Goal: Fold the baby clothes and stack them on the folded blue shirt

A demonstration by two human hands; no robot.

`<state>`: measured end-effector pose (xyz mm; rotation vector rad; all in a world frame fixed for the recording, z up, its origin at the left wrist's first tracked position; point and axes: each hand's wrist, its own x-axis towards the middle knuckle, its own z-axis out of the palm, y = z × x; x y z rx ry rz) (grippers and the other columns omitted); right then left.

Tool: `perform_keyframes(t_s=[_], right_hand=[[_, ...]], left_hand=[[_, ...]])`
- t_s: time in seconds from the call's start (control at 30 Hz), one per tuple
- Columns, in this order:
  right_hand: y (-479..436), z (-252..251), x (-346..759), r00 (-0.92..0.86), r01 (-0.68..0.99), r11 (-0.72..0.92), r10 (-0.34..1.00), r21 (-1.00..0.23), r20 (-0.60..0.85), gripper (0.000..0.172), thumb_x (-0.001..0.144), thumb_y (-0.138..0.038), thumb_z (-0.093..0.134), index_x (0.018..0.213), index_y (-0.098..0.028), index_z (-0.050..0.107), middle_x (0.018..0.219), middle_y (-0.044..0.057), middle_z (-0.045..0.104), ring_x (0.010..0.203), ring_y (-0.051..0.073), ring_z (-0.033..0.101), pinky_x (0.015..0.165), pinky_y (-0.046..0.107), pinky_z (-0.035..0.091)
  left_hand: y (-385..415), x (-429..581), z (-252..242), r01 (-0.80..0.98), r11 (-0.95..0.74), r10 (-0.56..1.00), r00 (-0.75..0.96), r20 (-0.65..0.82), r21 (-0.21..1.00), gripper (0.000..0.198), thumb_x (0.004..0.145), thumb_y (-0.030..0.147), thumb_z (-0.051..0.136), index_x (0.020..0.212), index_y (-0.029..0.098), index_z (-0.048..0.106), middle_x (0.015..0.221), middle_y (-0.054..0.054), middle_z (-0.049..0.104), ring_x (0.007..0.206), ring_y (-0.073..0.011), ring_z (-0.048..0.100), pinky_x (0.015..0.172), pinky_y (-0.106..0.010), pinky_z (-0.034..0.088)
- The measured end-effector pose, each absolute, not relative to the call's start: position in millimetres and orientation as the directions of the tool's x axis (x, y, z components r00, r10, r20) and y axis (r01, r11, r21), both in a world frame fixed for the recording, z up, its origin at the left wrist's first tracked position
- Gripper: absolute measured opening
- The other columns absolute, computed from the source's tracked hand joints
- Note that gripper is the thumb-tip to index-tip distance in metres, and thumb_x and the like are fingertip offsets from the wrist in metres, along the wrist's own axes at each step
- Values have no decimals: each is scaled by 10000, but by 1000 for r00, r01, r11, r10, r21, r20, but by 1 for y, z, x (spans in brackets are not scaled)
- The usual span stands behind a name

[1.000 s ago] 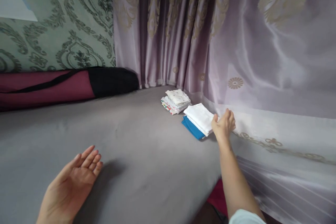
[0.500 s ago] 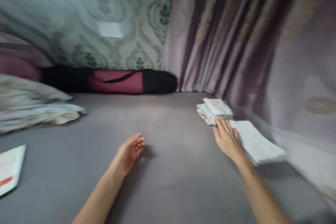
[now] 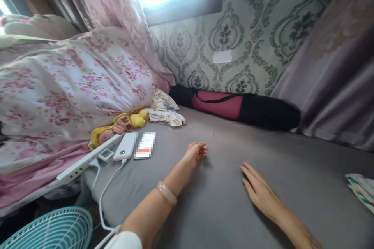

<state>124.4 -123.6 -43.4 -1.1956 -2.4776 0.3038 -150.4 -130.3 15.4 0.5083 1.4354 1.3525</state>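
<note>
My left hand (image 3: 196, 153) rests on the grey sheet (image 3: 216, 202), its fingers loosely curled with nothing in them. A pale bangle (image 3: 166, 193) circles that wrist. To the right, my right hand (image 3: 258, 190) is held low over the sheet, palm down, fingers stretched out and holding nothing. At the right edge lies part of a folded white cloth (image 3: 362, 188) with coloured marks, well apart from my right hand. Left of my left hand is a phone (image 3: 145, 146) with a blurred-out screen, beside a white power bank (image 3: 126, 146) with a cable plugged in.
A white power strip (image 3: 87, 159) lies along the bed's left edge near a yellow plush toy (image 3: 117, 124) and a crumpled cloth (image 3: 166, 116). A long black and pink bag (image 3: 219, 105) lies against the wall. A turquoise fan (image 3: 55, 229) stands at lower left.
My view has swung left, bringing the power strip, window and fan into sight. My right hand has left the folded white cloths, which are now mostly out of view.
</note>
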Motion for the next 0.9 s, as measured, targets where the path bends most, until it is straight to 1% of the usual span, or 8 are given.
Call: perform_keyframes(t_s=[0.17,0.27,0.4,0.5,0.63,0.7,0.77,0.9], right_hand=[[-124,-37,89,-614,688,632,769,-358,179,556,962,-402,283,1370,-114,528,1474,144,443,1368,249,410,1142,456,341],[-128,-43,85,-594,702,628,777,-335,211,558,969,-395,268,1356,-104,544,1447,146,477,1363,257,416,1146,475,331],[-132,-49,83,-560,708,627,779,-324,282,521,969,-361,295,1343,-113,561,1420,139,512,1349,251,436,1150,468,329],[-134,-50,83,-541,714,620,784,-326,305,492,970,-343,317,1343,-140,565,1411,122,527,1342,247,445,1142,466,343],[-134,-48,83,-532,720,614,788,-324,309,472,969,-336,339,1338,-154,570,1406,106,534,1336,239,452,1139,458,353],[-135,-47,83,-535,723,614,788,-317,305,473,968,-327,336,1334,-141,572,1405,111,535,1332,238,458,1137,458,358],[-135,-46,83,-536,727,613,788,-308,302,475,967,-318,333,1330,-128,573,1402,116,537,1328,241,462,1133,463,362],[-135,-48,83,-533,711,624,779,-325,331,455,960,-307,350,1309,-137,587,1392,116,546,1321,249,470,1132,474,360]], left_hand=[[-108,-212,15,-66,257,797,-550,-250,964,141,798,101,536,936,107,566,804,-91,641,639,-115,584,637,-244,454],[-98,-253,17,170,262,759,-644,-94,950,198,769,85,529,951,113,602,978,-132,638,941,-215,607,822,-316,465],[-83,-301,21,501,273,726,-667,166,821,289,712,38,534,958,143,644,1318,-152,512,1306,-322,383,1069,-436,326],[-68,-322,24,841,292,775,-488,403,456,407,728,27,518,1106,130,626,1365,-173,492,1288,-338,401,1077,-465,315],[-53,-330,29,946,274,859,-322,399,174,457,738,15,526,1169,139,611,1395,-184,484,1303,-397,375,1017,-507,347],[-50,-324,30,960,252,886,-280,371,121,316,774,35,503,1037,122,655,1319,-211,540,1274,-417,403,987,-527,349],[-51,-310,33,973,207,906,-230,355,100,241,817,60,467,956,115,656,1154,-216,626,1191,-378,487,991,-517,336],[-63,-245,47,994,74,937,-97,335,81,235,860,132,467,1054,156,598,978,-128,680,990,-254,598,924,-379,394]])
